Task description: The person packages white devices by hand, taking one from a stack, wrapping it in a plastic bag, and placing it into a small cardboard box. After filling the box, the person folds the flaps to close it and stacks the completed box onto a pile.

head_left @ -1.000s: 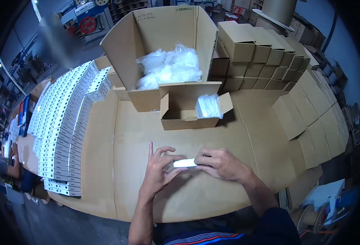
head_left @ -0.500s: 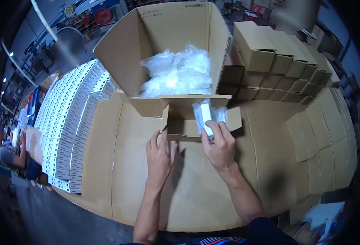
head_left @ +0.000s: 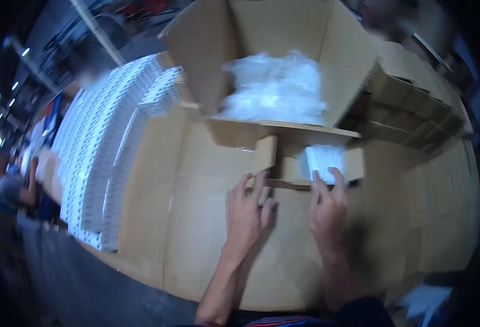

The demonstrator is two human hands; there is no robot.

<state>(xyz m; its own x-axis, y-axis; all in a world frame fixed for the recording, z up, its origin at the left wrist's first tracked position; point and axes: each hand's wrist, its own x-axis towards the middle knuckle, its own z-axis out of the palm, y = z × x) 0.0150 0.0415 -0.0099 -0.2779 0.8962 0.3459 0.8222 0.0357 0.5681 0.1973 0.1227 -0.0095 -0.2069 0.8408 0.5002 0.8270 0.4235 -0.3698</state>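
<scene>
A small open cardboard box point(head_left: 288, 184) stands in front of a large carton. White items in clear plastic wrap point(head_left: 325, 159) sit in its right part. My right hand point(head_left: 328, 210) has its fingertips against the front of these items, fingers slightly apart; it is blurred, and a grip on them cannot be made out. My left hand point(head_left: 246, 212) is at the small box's left front corner, fingers apart, near the raised left flap point(head_left: 265, 154), with nothing held in it.
The large carton point(head_left: 207, 60) holds a heap of clear plastic bags point(head_left: 275, 90). White boxes point(head_left: 95, 147) are stacked at the left, brown cartons point(head_left: 409, 103) at the right. A person point(head_left: 25, 188) is at the far left.
The view has shifted, so the boxes appear farther right. The white piece that my right hand held upright now lies with the wrapped items in the small box, and that hand's fingers have loosened.
</scene>
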